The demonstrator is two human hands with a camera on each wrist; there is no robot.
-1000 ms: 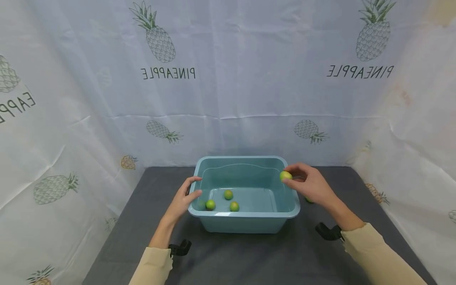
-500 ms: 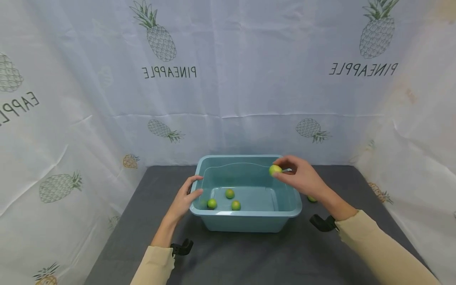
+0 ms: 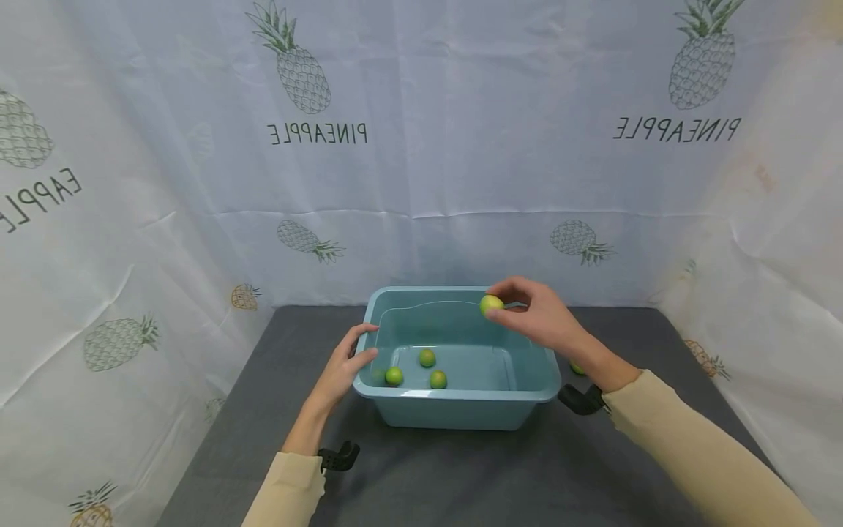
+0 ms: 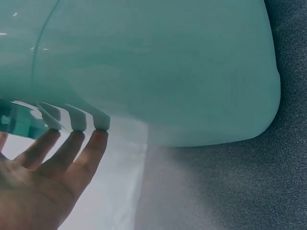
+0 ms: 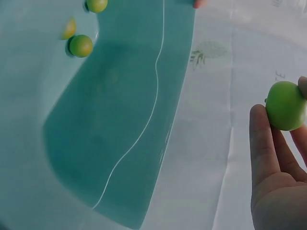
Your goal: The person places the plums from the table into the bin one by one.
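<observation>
A blue-green plastic basin stands on the dark tabletop. My left hand grips its left rim, and in the left wrist view the fingertips touch the rim from outside. Between the thumb and fingers of my right hand is a yellow-green lime, held above the right back part of the basin. The right wrist view shows this lime as bright green with a small stem nub. Three more limes lie on the basin floor: one lime further back, a lime at left and a lime near the front.
Another lime lies on the dark table right of the basin, partly hidden by my right forearm. A white curtain printed with pineapples hangs behind and at both sides. Black straps sit on both wrists.
My right hand has carried the lime left and slightly up, from the basin's right rim to over its inside. The left hand has stayed on the rim.
</observation>
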